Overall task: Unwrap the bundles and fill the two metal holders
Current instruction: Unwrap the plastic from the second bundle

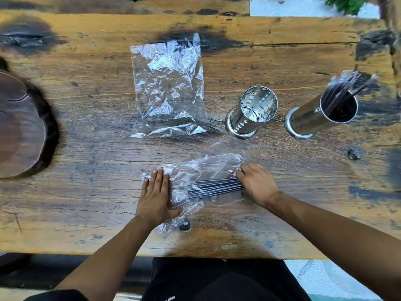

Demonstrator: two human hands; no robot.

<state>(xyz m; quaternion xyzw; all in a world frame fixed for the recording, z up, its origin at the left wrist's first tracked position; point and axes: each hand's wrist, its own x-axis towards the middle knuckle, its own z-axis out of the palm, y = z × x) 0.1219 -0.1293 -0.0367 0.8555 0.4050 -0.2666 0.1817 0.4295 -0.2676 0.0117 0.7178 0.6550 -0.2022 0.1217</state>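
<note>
A bundle of thin black sticks (214, 187) lies across the table in front of me, partly inside crumpled clear wrap (195, 172). My left hand (156, 196) presses flat on the wrap's left end, fingers straight. My right hand (256, 183) grips the right end of the sticks, fingers curled over them. Two metal holders stand at the right: the nearer perforated holder (252, 111) is empty, and the far right holder (321, 114) has several black sticks (345, 85) in it.
An empty, flattened clear plastic bag (169, 88) lies in the middle of the wooden table (86, 148). A dark round wooden slab (21, 127) sits at the left edge. A small dark knot hole (184, 225) marks the wood near my left wrist.
</note>
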